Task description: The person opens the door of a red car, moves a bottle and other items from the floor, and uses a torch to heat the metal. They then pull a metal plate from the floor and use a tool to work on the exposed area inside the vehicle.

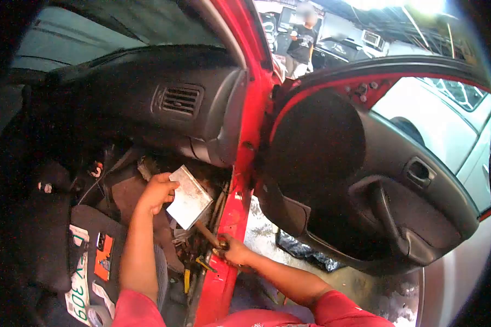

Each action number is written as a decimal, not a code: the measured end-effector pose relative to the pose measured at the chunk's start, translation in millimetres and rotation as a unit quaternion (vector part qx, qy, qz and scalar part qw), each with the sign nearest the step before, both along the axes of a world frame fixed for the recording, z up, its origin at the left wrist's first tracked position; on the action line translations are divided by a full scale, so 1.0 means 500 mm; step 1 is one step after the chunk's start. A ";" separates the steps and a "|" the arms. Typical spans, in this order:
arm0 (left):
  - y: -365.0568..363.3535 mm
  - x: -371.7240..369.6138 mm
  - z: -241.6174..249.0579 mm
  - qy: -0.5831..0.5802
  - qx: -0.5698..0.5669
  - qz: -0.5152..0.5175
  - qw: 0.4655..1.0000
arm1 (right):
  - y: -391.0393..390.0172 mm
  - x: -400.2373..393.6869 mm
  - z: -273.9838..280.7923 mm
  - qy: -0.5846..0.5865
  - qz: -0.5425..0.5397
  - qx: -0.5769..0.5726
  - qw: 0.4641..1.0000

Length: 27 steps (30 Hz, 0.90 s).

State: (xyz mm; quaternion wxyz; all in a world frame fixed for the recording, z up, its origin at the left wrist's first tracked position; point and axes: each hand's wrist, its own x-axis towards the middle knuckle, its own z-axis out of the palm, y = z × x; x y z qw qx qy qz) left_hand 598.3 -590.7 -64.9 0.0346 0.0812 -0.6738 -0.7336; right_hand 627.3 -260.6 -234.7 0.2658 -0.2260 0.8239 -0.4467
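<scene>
My left hand (pixel 160 192) grips the upper left edge of a whitish, stained flat plate (pixel 190 200), tilted above the car's front footwell. Lower right of it, my right hand (pixel 234 249) is closed around a brown wooden handle (pixel 206 234) beside the red door sill (pixel 223 272). The handle's upper end passes under the plate's lower corner, where its far end is hidden. A yellow-handled tool (pixel 187 280) lies just below my right hand, next to the sill.
The open car door (pixel 333 180) stands at the right, below a black dashboard's level (pixel 142 92). On the seat lie a licence plate (pixel 77 272) and an orange phone (pixel 103 259). A person (pixel 301 46) stands in the background.
</scene>
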 end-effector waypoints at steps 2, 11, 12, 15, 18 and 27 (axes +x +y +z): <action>-0.027 -0.011 -0.030 0.012 0.024 0.017 1.000 | -0.039 -0.029 -0.058 0.163 -0.002 -0.047 0.985; -0.016 -0.011 -0.028 0.032 0.120 0.085 0.989 | -0.094 -0.104 -0.022 0.158 0.008 0.067 0.985; -0.023 -0.016 -0.043 0.035 0.100 0.092 0.990 | -0.097 -0.090 0.007 0.195 0.008 0.109 0.975; -0.034 -0.008 -0.042 0.020 0.054 0.133 0.990 | -0.102 -0.063 0.053 0.136 -0.017 0.153 0.979; -0.045 -0.017 -0.051 0.018 0.045 0.154 0.987 | -0.076 -0.050 0.010 0.172 -0.022 0.145 0.974; -0.068 -0.029 -0.083 0.022 0.052 0.227 0.972 | -0.008 -0.049 0.110 0.105 0.066 0.109 0.986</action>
